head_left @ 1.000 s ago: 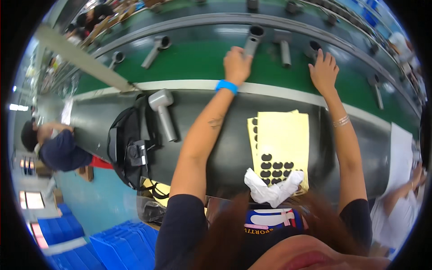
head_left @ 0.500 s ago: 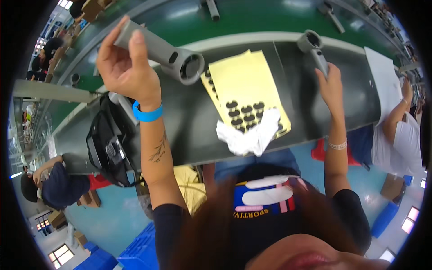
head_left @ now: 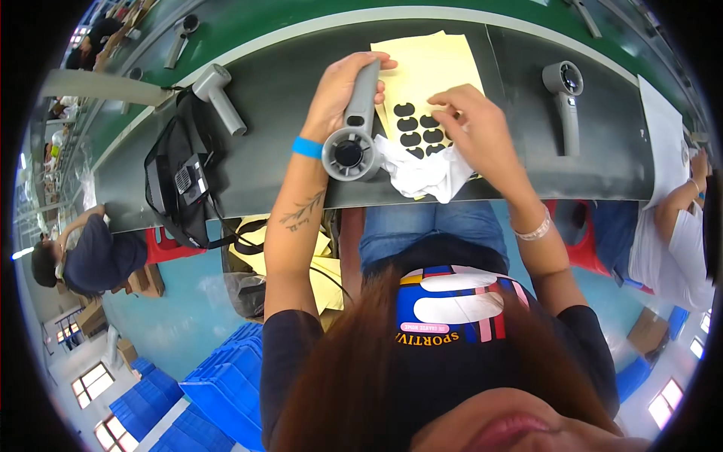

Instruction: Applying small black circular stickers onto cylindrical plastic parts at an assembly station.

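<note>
My left hand [head_left: 345, 89] is closed around the handle of a grey handheld fan [head_left: 364, 96], its round head toward me. Beside it lie pale yellow sheets [head_left: 444, 64] bearing rows of black stickers [head_left: 410, 138]. Over the stickers hovers my right hand [head_left: 482, 129], fingers bent, with a gap between thumb and forefinger and nothing visible in them. A crumpled white cloth [head_left: 431, 175] covers the sheets' near end, touching or close to the held fan's head. Another grey handheld fan [head_left: 568, 113] lies on the dark belt, right of my right hand.
A further grey fan [head_left: 220, 98] lies at the left, by a black bag [head_left: 169, 166]. A white sheet [head_left: 663, 135] covers the right end of the belt [head_left: 520, 162]. Co-workers sit at both sides. Blue crates [head_left: 226, 384] stand on the floor.
My left hand has brought its fan down and rightward to the sheets, head toward me. My right hand has let go of the other fan on the belt and moved left over the stickers.
</note>
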Available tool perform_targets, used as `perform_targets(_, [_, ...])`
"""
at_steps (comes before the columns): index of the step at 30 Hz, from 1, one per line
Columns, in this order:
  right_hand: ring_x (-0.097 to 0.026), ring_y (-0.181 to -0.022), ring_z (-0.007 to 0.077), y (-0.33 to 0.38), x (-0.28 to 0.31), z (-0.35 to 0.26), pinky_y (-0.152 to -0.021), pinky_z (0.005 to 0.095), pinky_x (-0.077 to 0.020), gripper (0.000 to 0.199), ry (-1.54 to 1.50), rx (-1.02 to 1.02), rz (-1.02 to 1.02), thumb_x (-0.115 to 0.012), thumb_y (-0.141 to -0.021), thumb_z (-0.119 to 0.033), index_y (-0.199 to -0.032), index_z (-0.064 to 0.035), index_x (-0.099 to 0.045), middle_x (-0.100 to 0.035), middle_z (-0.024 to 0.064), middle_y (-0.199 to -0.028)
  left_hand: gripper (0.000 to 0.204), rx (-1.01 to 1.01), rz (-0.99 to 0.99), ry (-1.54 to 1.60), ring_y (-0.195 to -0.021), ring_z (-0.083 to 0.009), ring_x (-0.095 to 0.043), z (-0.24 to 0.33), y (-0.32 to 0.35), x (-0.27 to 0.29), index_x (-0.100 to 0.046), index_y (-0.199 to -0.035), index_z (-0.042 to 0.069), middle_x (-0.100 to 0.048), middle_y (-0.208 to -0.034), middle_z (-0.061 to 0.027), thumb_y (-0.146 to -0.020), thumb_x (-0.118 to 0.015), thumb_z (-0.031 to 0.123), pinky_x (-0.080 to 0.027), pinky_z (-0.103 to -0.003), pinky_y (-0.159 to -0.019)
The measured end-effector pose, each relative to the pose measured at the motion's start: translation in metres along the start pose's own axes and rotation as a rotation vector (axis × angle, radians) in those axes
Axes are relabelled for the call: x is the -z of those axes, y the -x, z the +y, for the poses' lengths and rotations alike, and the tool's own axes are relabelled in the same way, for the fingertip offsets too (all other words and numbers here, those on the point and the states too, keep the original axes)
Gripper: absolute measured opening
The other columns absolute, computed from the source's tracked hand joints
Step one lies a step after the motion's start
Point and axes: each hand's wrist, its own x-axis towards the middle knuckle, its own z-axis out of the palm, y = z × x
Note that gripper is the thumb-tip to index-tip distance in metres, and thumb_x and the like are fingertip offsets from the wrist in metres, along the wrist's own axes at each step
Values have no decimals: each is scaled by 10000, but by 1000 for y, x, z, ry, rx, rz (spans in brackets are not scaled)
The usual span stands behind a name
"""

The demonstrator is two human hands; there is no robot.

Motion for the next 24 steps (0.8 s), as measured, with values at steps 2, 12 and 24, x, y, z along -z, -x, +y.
perform_targets(2, [-612,-730,213,-7,-21,4,-644,303,-494,163,34,-20,-3,-638,-814,-62,-975,-33,-640,-585,102,-873,287,57,1,19,-602,-123,-555,-6,-6,0,-573,-1040,-62,-652,-997,-146,-918,-498,187,-497,-252,-524])
perform_targets(12, [-567,-708,219,-16,-34,5,-649,307,-465,136,61,-144,-9,-660,-785,-14,-896,-6,-582,-549,106,-835,264,47,11,38,-587,-122,-572,-15,-1,2,-557,-1022,-64,-655,-1037,-149,-923,-491,171,-508,-237,-509])
perform_targets(24, [-488,-801,59,2,-3,-11,-719,193,-400,71,-410,-220,73,-571,-887,15,-940,-25,-544,-537,-3,-900,232,-48,54,-58,-602,-147,-614,-23,1,-4,-528,-1012,-38,-643,-1039,-153,-921,-530,176,-529,-264,-519])
